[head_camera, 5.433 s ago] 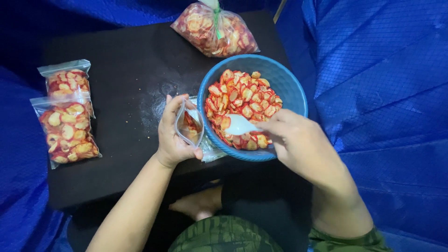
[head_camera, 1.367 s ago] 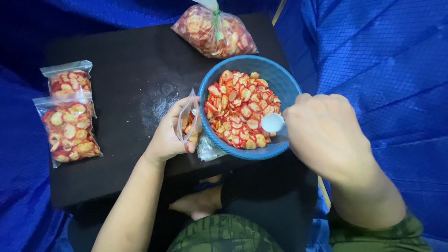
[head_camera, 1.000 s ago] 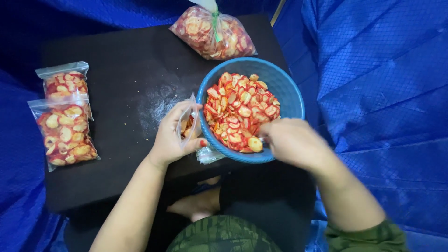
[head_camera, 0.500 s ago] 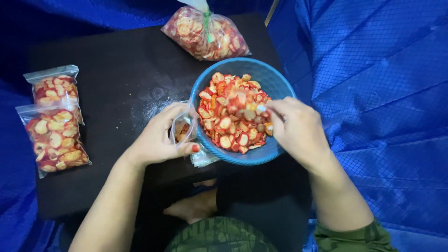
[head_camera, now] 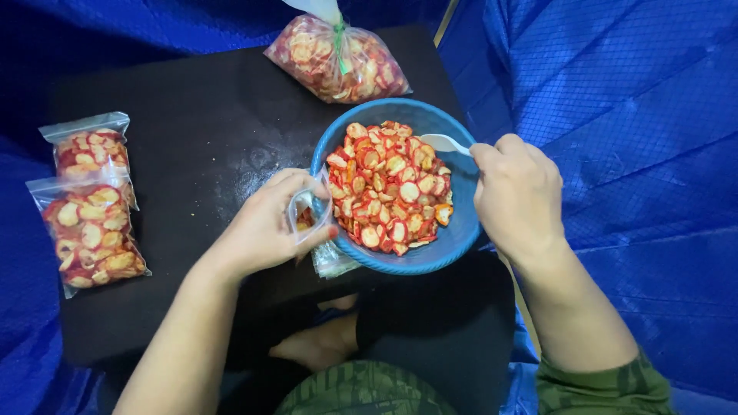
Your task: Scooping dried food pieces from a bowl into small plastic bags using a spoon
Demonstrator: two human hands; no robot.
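A blue bowl (head_camera: 453,230) full of red and yellow sliced chips (head_camera: 388,188) sits on a black table (head_camera: 207,131). My left hand (head_camera: 265,227) holds a small clear plastic bag (head_camera: 307,211) open at the bowl's left rim; a few chips lie inside it. My right hand (head_camera: 515,192) grips a white spoon (head_camera: 446,143), whose head rests over the chips at the bowl's far right side.
Two filled clear zip bags of chips (head_camera: 92,223) lie at the table's left edge. A larger tied bag of chips (head_camera: 338,61) sits at the back. Blue tarpaulin (head_camera: 615,115) surrounds the table. My bare foot (head_camera: 315,346) shows beneath the table.
My right hand has drawn the spoon from deep in the chips to the bowl's far right rim. The left hand has kept the small bag open at the bowl.
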